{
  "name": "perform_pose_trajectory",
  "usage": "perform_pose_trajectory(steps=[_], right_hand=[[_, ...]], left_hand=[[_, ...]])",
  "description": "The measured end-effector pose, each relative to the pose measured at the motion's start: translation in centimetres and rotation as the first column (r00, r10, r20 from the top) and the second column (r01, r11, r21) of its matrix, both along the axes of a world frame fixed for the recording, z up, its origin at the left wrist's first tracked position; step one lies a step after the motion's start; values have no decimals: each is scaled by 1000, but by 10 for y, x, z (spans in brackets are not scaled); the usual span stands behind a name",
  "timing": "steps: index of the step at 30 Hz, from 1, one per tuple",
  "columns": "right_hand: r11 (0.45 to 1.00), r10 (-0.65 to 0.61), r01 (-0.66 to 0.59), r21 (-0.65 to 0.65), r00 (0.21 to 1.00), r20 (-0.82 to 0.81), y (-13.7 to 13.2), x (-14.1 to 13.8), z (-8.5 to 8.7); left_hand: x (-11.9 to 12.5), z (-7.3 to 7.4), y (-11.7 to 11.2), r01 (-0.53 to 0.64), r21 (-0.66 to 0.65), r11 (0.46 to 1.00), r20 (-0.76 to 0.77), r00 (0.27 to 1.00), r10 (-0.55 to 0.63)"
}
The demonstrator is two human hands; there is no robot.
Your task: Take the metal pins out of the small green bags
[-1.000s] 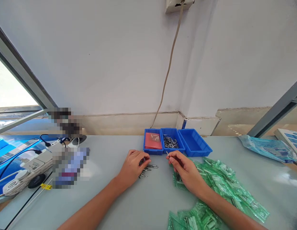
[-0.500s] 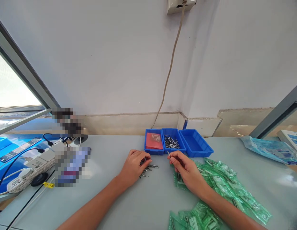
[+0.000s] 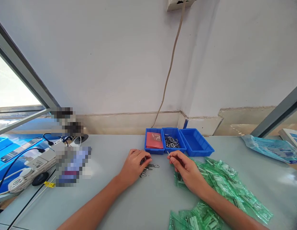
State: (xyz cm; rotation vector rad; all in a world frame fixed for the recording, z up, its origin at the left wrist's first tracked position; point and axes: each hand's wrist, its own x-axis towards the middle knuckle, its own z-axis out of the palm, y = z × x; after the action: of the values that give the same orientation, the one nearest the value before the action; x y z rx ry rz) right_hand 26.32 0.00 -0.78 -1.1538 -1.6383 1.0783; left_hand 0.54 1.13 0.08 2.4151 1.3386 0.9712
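Note:
My left hand (image 3: pixel 136 165) rests over a small pile of metal pins (image 3: pixel 153 165) on the table, thumb and fingers curled together. Whether a pin is pinched in it is hidden by the fingers. My right hand (image 3: pixel 185 167) is closed in a pinch, and the tip of a small metal pin (image 3: pixel 168 153) pokes out between thumb and forefinger. It hovers just in front of the blue bins. In the middle blue bin (image 3: pixel 179 129) lie many loose metal pieces (image 3: pixel 171 142). Under and beside my right forearm are green plastic bags (image 3: pixel 225 182) with metal parts inside.
The left blue bin (image 3: pixel 148 129) holds red packets (image 3: pixel 154 140); a third blue bin (image 3: pixel 196 142) stands to its right. A power strip (image 3: pixel 31 172) with cables and a blurred item lie at left. A light-blue plastic package (image 3: pixel 270 148) lies at far right. A wall (image 3: pixel 115 64) rises behind.
Both hands hold almost the same pose and place. The view has tilted very slightly.

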Motion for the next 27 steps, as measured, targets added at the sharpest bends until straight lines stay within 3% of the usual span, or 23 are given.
perform_pose_trajectory(steps=[27], right_hand=[[1000,-21,21,4,1000,-4,-2,-2,6]], left_hand=[[1,-1,-1,29,30,999,10,1000,-30]])
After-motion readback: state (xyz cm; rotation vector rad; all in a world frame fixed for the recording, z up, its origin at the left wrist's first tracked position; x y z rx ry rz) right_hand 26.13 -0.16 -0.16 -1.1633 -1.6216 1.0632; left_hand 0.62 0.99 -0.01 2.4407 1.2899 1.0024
